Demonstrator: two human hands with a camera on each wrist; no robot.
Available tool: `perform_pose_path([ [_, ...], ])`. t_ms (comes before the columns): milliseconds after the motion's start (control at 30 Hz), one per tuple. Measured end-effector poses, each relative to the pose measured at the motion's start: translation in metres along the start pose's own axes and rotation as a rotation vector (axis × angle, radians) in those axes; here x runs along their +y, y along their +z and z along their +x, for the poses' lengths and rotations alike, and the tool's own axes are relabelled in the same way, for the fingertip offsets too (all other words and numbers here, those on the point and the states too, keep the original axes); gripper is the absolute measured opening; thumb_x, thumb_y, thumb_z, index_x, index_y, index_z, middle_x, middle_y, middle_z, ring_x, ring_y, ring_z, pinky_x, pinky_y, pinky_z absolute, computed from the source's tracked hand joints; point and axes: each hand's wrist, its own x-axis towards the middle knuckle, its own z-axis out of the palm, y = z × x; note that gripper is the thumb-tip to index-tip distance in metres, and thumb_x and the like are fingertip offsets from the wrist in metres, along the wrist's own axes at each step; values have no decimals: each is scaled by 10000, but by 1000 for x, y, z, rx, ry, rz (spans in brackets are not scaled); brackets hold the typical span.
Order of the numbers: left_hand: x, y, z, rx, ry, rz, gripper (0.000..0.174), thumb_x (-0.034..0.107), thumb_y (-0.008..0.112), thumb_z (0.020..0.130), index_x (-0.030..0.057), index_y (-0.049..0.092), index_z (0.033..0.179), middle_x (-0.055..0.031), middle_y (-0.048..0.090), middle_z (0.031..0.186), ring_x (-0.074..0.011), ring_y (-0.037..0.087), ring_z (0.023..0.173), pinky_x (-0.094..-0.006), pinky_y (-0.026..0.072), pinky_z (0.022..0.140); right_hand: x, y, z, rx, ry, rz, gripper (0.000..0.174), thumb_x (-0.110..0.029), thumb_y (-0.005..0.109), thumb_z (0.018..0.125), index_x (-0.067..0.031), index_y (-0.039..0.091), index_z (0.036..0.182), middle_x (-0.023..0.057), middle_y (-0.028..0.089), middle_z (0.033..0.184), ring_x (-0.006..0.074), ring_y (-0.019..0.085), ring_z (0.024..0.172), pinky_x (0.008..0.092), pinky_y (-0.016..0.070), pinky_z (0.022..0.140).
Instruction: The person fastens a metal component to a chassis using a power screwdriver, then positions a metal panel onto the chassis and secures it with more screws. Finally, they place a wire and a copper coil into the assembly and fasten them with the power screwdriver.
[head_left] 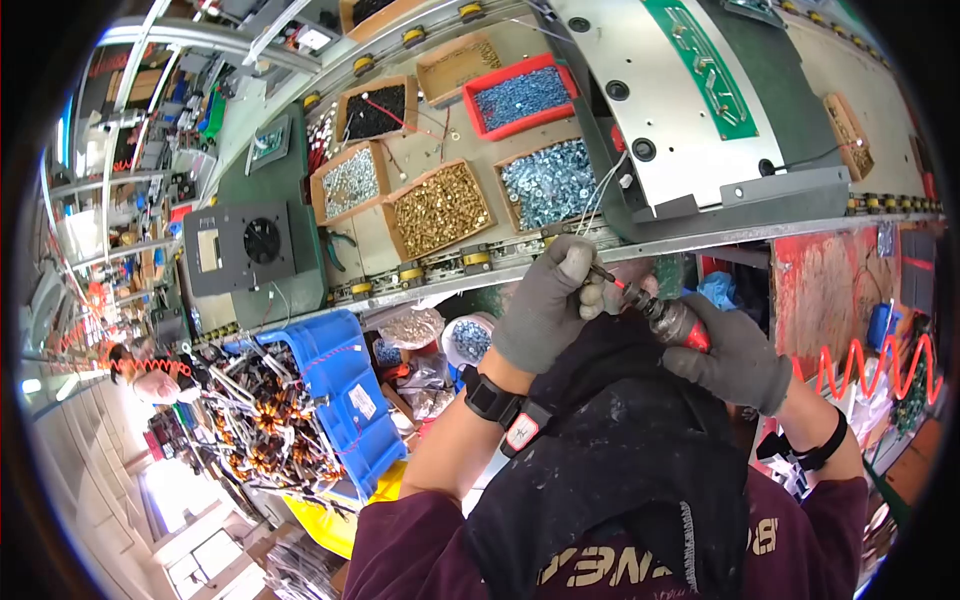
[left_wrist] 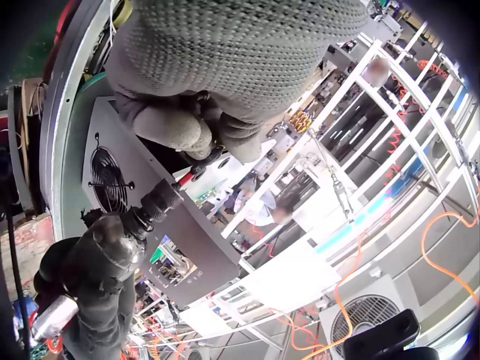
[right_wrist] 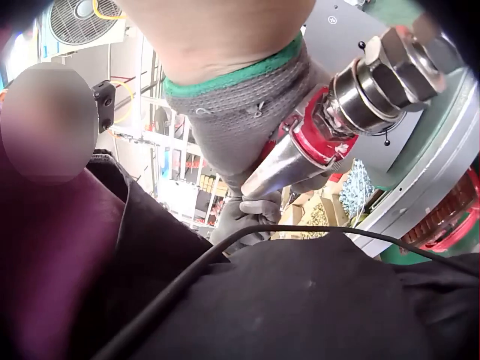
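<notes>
My right hand (head_left: 735,355), in a grey glove, grips a power screwdriver (head_left: 672,322) with a metal and red body, held in front of my chest. In the right wrist view, its rear metal fitting (right_wrist: 390,79) sticks out beside the gloved hand (right_wrist: 236,139). My left hand (head_left: 545,310), also gloved, curls its fingers at the screwdriver's front end. There it pinches the dark bit (head_left: 603,272), which has a red part behind it. In the left wrist view, the fingers (left_wrist: 169,129) partly hide the bit's tip, and I cannot tell whether a screw sits on it.
Beyond the hands, a workbench rail (head_left: 470,270) borders trays of brass fasteners (head_left: 437,208) and blue-silver fasteners (head_left: 550,185). A metal panel with a green circuit board (head_left: 700,70) lies at right. A grey fan box (head_left: 240,248) and a blue crate (head_left: 350,395) stand at left.
</notes>
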Motion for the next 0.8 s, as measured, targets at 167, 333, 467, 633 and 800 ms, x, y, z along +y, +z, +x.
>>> perform_pose_path([
  [167, -6, 5, 7, -59, -48, 6, 345, 352, 652, 866, 84, 569, 1066, -5, 501, 796, -111, 425, 660, -252, 365, 604, 22, 18, -12, -85, -45, 635, 518, -396, 668, 823, -11, 531, 1140, 158, 606, 952, 264, 597, 883, 360, 461, 783],
  [333, 16, 15, 27, -49, -202, 451, 525, 485, 545, 917, -1, 560, 1115, -11, 503, 720, -105, 463, 629, -241, 389, 577, 46, 40, -28, 67, -47, 688, 526, -389, 695, 801, -20, 515, 1129, 148, 602, 911, 247, 593, 837, 366, 456, 757],
  [467, 31, 12, 85, 204, -109, 779, 416, 410, 560, 917, -5, 593, 921, 29, 467, 630, -76, 401, 519, -236, 339, 481, 54, 50, -34, 228, 6, 658, 629, -377, 779, 689, -21, 489, 1119, 154, 606, 899, 288, 589, 819, 381, 457, 748],
  [633, 27, 37, 105, 357, -63, 1153, 204, 186, 600, 871, -6, 622, 805, 10, 515, 611, -62, 434, 516, -239, 334, 465, 45, 57, -25, 281, 181, 669, 768, -381, 834, 585, -33, 488, 1175, 181, 623, 942, 339, 620, 893, 392, 474, 783],
  [800, 32, 27, 111, 255, 13, 1265, 136, 112, 592, 840, -1, 637, 781, -11, 528, 591, -63, 459, 528, -258, 350, 471, 46, 70, -11, 333, 152, 717, 776, -419, 835, 583, -47, 494, 1173, 180, 629, 921, 335, 625, 887, 402, 474, 781],
])
